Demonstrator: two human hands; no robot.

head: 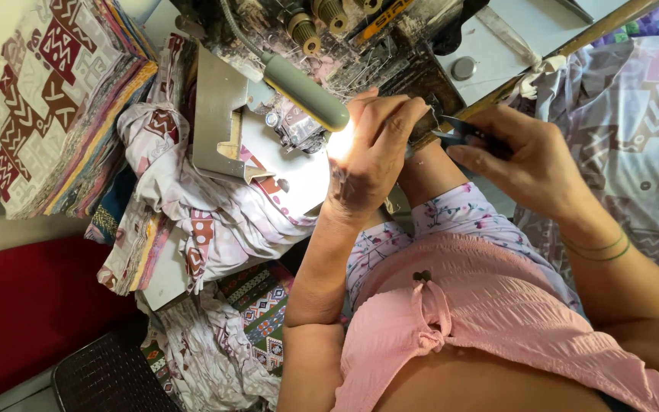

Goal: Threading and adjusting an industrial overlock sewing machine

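Nearest, the person's lap shows pink cloth over a flowered garment (451,217), both forearms reaching up from it. Further out, the right hand (524,160) grips small thread snips (463,133), fingers (482,159) wrapped tight round the handle, blades pointing toward the other hand. The left hand (371,152) is beside it, fingers (390,114) bunched and pinched shut at the bright spot under the lamp (306,91); what they pinch cannot be made out. Left of that hand, patterned white fabric (215,214) spills off the desk (497,61) edge. Beyond the hands sits the grimy sewing machine (360,46), and far left a folded fabric stack (55,99) leans by the wall.
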